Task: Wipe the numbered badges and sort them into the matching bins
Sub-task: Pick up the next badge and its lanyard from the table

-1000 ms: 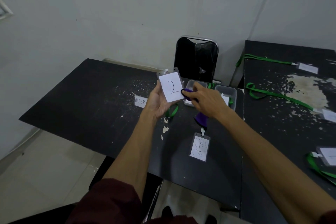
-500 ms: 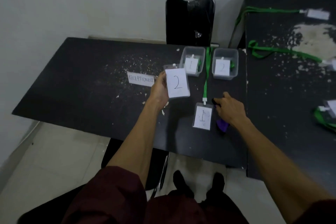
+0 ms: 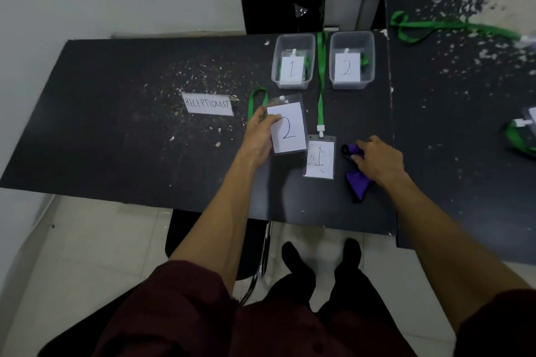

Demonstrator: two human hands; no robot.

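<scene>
**Entry: badge marked 2** [image 3: 288, 130], a clear plastic sleeve with a white card and a green lanyard.
- Location: held low over the black table [image 3: 116, 113], left of centre and well short of the bins.
- Holder: left hand [image 3: 256, 136]. The thumb is pressed across the card's upper left edge; the other fingers are hidden behind the sleeve.
- Change: a second ago it was raised toward the camera with the cloth rubbing its face. It has since come down, and nothing touches its face.

**Entry: purple cloth** [image 3: 358, 182], soft and crumpled.
- Location: on the table, just right of the lying badge.
- Holder: right hand [image 3: 380, 159], fingers bent round the cloth's upper end.
- Change: taken off the badge and lowered to the tabletop.

**Entry: badge marked 1** [image 3: 319, 158], a clear sleeve with a white card.
- Location: flat on the table, with its lanyard running up between the bins.
- Condition: the card face looks speckled.

**Entry: bin labelled 1** [image 3: 294, 37] and **bin labelled 2** [image 3: 352, 35], small clear plastic tubs.
- Location: side by side at the table's far edge, each already holding a numbered badge.

**Assessment:** wiping of badge marked 2 appears finished. Its likely next step is placement in bin labelled 2. Badge marked 1 probably still needs wiping.
</scene>
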